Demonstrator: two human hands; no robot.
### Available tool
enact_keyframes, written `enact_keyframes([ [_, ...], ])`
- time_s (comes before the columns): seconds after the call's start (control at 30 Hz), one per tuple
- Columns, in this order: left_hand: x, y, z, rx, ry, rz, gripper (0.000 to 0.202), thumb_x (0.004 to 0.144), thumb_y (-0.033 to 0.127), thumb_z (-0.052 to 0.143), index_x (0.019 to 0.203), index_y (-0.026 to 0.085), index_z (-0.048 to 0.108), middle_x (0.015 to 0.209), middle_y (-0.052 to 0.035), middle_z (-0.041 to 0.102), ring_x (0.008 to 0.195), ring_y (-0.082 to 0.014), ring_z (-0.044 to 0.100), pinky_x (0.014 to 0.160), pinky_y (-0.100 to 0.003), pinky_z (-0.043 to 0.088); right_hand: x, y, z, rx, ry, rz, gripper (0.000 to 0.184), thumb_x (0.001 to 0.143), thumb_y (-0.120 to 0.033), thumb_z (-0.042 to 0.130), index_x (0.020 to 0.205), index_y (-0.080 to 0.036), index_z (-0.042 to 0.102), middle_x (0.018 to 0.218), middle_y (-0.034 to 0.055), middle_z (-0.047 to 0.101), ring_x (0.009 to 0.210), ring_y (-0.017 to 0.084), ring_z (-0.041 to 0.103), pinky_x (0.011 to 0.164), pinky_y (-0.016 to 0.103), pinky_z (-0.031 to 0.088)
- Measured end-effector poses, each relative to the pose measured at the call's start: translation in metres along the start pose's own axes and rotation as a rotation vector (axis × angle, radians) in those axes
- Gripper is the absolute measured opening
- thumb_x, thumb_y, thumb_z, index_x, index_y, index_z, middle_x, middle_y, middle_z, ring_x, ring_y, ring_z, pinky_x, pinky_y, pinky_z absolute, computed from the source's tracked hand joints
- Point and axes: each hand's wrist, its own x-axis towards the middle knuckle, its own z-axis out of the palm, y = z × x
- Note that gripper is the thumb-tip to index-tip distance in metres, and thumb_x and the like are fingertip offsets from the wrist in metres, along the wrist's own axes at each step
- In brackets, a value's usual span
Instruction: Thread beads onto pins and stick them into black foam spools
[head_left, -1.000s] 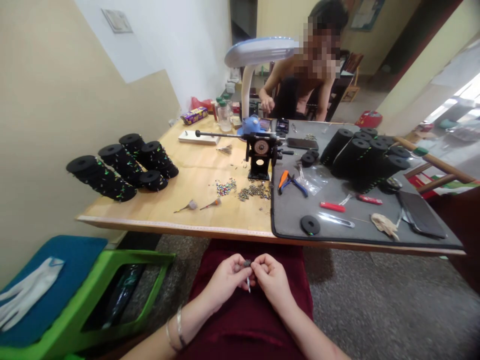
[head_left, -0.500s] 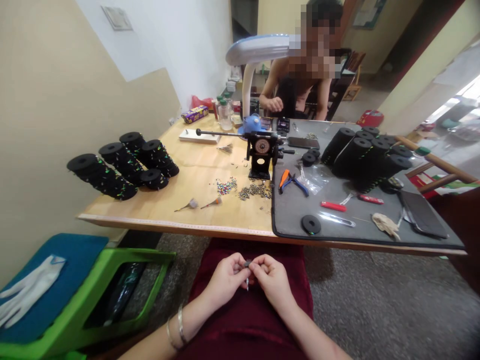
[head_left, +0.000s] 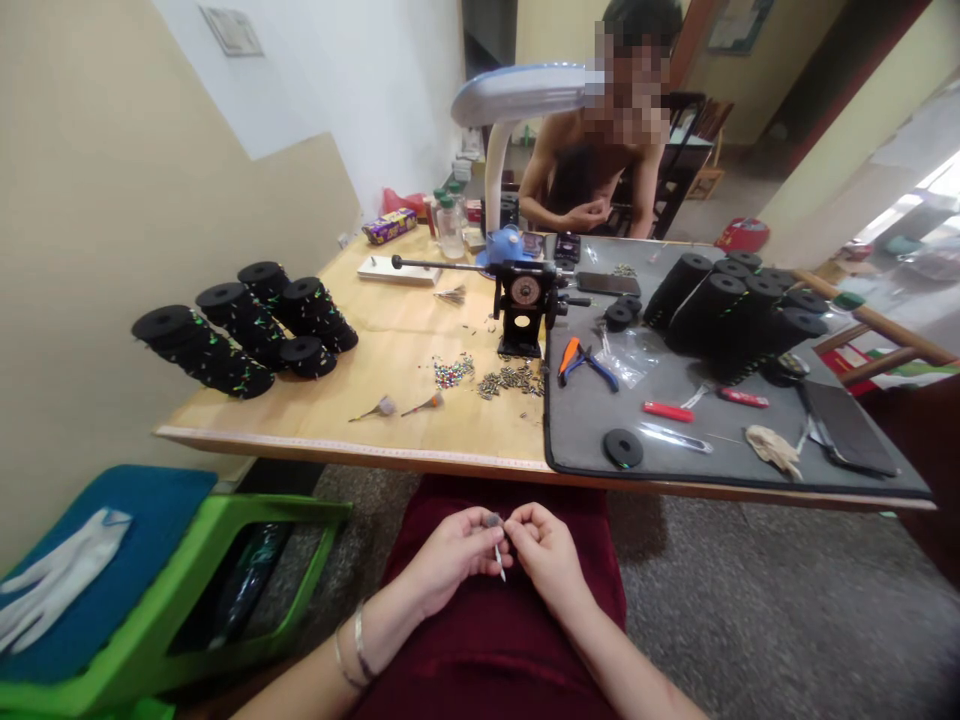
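Note:
Over the dark red cloth on my lap, my left hand (head_left: 461, 550) pinches a small bundle with a grey, rounded top (head_left: 492, 520). Its thin white pointed end (head_left: 501, 565) hangs below the fingers. My right hand (head_left: 541, 545) is right beside it, thumb and forefinger pressed together at the edge of the grey top. Whatever those fingertips grip is too small to make out. Two similar grey-topped bundles (head_left: 384, 406) lie on the wooden table near its front edge.
Piles of coloured beads (head_left: 454, 372) and small metal pieces (head_left: 510, 380) lie before a black winding device (head_left: 523, 305). Black foam spools (head_left: 225, 340) stand left, more (head_left: 720, 300) right. Pliers (head_left: 581, 365) lie on the grey mat (head_left: 585, 440). A person (head_left: 592, 170) sits opposite.
My hands have drawn slightly apart, and more of the bundle's grey top and white end shows. Across the table, the other person's hand has shifted.

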Motion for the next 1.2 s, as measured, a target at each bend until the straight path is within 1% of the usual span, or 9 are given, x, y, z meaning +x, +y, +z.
enact_keyframes([
  [0.07, 0.000, 0.000, 0.000, 0.015, 0.018, 0.011, 0.032, 0.066, 0.034, 0.078, 0.075, 0.012, 0.058, 0.067, -0.0020, 0.063, 0.060, -0.0117, 0.063, 0.054, -0.021, 0.047, 0.001, 0.002, -0.001, -0.008, 0.000, 0.004, 0.028, 0.071, -0.042, 0.066, 0.069, -0.017, 0.054, 0.048, -0.0048, 0.055, 0.040, 0.008, 0.045, 0.041, 0.018, 0.028],
  [0.2, 0.004, -0.002, -0.001, 0.111, 0.096, 0.092, 0.027, 0.069, 0.033, 0.073, 0.072, 0.013, 0.057, 0.063, -0.0012, 0.062, 0.058, -0.0122, 0.061, 0.051, -0.021, 0.047, 0.002, 0.006, -0.003, 0.024, 0.026, 0.038, 0.034, 0.067, -0.046, 0.069, 0.065, -0.017, 0.052, 0.040, -0.0110, 0.038, 0.035, 0.004, 0.027, 0.037, 0.017, 0.017],
  [0.27, 0.006, -0.004, -0.002, 0.164, 0.128, 0.130, 0.025, 0.070, 0.033, 0.071, 0.073, 0.013, 0.056, 0.063, -0.0014, 0.062, 0.059, -0.0129, 0.061, 0.051, -0.021, 0.047, 0.001, 0.006, -0.004, 0.052, 0.025, 0.063, 0.038, 0.065, -0.050, 0.070, 0.063, -0.018, 0.050, 0.038, -0.0123, 0.034, 0.034, 0.003, 0.023, 0.036, 0.017, 0.014],
  [0.37, 0.007, -0.007, -0.005, 0.200, 0.140, 0.165, 0.024, 0.072, 0.033, 0.069, 0.074, 0.014, 0.056, 0.063, -0.0015, 0.063, 0.059, -0.0132, 0.061, 0.051, -0.021, 0.047, -0.002, 0.004, -0.003, 0.064, 0.026, 0.079, 0.041, 0.065, -0.053, 0.070, 0.062, -0.019, 0.047, 0.037, -0.0126, 0.033, 0.033, 0.003, 0.022, 0.035, 0.017, 0.014],
  [0.57, 0.007, -0.007, -0.006, 0.191, 0.173, 0.163, 0.025, 0.071, 0.035, 0.069, 0.073, 0.015, 0.055, 0.063, -0.0010, 0.063, 0.059, -0.0137, 0.063, 0.051, -0.021, 0.047, -0.005, 0.004, -0.002, 0.020, 0.035, 0.053, 0.041, 0.065, -0.054, 0.069, 0.060, -0.020, 0.046, 0.036, -0.0118, 0.034, 0.032, 0.004, 0.024, 0.034, 0.017, 0.015],
  [0.7, 0.008, -0.006, -0.005, 0.247, 0.195, 0.220, 0.023, 0.071, 0.033, 0.068, 0.071, 0.016, 0.054, 0.061, 0.0003, 0.062, 0.056, -0.0134, 0.062, 0.050, -0.022, 0.047, -0.005, 0.005, -0.001, 0.001, 0.033, 0.035, 0.039, 0.066, -0.052, 0.069, 0.061, -0.020, 0.047, 0.036, -0.0117, 0.035, 0.033, 0.004, 0.025, 0.035, 0.018, 0.015],
  [0.83, 0.007, -0.006, -0.005, 0.323, 0.200, 0.279, 0.019, 0.075, 0.032, 0.064, 0.072, 0.016, 0.053, 0.060, 0.0009, 0.062, 0.054, -0.0127, 0.061, 0.050, -0.022, 0.048, -0.003, 0.006, -0.001, -0.017, 0.038, 0.030, 0.037, 0.067, -0.050, 0.068, 0.060, -0.020, 0.046, 0.036, -0.0117, 0.035, 0.033, 0.004, 0.025, 0.034, 0.018, 0.015],
  [1.07, 0.005, -0.010, -0.006, 0.396, 0.203, 0.334, 0.018, 0.076, 0.032, 0.064, 0.072, 0.017, 0.055, 0.059, 0.0006, 0.062, 0.052, -0.0121, 0.058, 0.051, -0.022, 0.047, -0.003, 0.004, 0.000, -0.008, 0.046, 0.041, 0.039, 0.066, -0.052, 0.068, 0.060, -0.020, 0.046, 0.036, -0.0119, 0.035, 0.032, 0.004, 0.025, 0.034, 0.018, 0.016],
  [1.2, 0.001, -0.010, -0.006, 0.489, 0.215, 0.392, 0.014, 0.078, 0.030, 0.062, 0.071, 0.018, 0.057, 0.062, -0.0001, 0.063, 0.056, -0.0133, 0.058, 0.055, -0.023, 0.046, -0.003, 0.005, 0.000, -0.044, 0.045, 0.026, 0.036, 0.069, -0.050, 0.065, 0.062, -0.020, 0.048, 0.035, -0.0111, 0.038, 0.031, 0.004, 0.027, 0.034, 0.018, 0.018],
])
